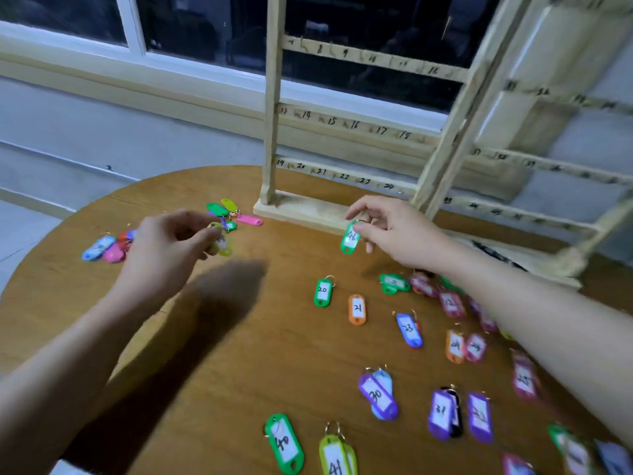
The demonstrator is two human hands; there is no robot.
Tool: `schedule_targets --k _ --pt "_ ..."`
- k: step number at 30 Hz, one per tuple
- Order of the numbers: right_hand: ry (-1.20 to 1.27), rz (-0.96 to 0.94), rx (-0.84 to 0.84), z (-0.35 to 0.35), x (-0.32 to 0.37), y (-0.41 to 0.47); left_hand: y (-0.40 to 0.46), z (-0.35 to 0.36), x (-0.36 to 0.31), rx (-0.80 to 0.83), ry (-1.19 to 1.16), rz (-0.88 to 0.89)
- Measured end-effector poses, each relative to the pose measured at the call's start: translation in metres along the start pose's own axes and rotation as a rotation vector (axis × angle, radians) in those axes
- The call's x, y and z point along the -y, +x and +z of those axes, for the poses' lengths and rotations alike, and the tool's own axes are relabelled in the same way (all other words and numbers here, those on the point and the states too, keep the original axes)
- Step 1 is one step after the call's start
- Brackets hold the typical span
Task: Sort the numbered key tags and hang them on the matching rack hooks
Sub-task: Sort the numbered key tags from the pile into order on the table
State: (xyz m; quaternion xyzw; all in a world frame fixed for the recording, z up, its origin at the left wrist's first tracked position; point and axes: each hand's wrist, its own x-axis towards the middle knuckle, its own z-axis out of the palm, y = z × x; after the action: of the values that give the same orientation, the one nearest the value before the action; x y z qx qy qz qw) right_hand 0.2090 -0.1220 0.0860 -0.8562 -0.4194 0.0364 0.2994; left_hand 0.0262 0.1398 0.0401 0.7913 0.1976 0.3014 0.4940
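Observation:
My right hand (pixel 394 228) pinches a green key tag (pixel 350 238) marked 46 just above the table, in front of the wooden rack's base (pixel 301 212). My left hand (pixel 168 248) holds a yellow-green tag (pixel 221 246) near a small heap of unsorted tags (pixel 226 212). The wooden rack (pixel 342 125) stands at the table's far edge with hooks numbered in rows, 7 to 24 readable. Sorted tags lie face up on the right: green 20 (pixel 322 292), orange 21 (pixel 357 309), blue 23 (pixel 409 330), purple 30 (pixel 378 395), purple 31 (pixel 442 414), green 40 (pixel 284 442).
A second wooden rack (pixel 534 132) leans tilted at the right. Another small pile of blue, pink and red tags (pixel 106 248) lies left of my left hand. The round wooden table (pixel 239 337) sits under a window; its left edge is close to my left forearm.

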Motion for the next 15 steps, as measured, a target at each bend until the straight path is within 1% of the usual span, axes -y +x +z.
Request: schedule_targets --k 4,8,12,15 --pt "0.060 0.116 -0.002 -0.030 -0.022 -0.048 -0.005 0.057 -0.051 0.197 -0.056 0.118" --pt "0.042 0.169 -0.030 -0.059 -0.037 -0.094 -0.020 0.104 -0.084 0.400 0.014 0.251" --pt "-0.015 0.251 -0.095 -0.081 -0.051 -0.142 -0.039 0.141 -0.104 0.532 0.066 0.320" --pt "0.011 0.301 -0.134 -0.091 -0.060 -0.177 -0.051 0.166 -0.114 0.615 0.041 0.315"
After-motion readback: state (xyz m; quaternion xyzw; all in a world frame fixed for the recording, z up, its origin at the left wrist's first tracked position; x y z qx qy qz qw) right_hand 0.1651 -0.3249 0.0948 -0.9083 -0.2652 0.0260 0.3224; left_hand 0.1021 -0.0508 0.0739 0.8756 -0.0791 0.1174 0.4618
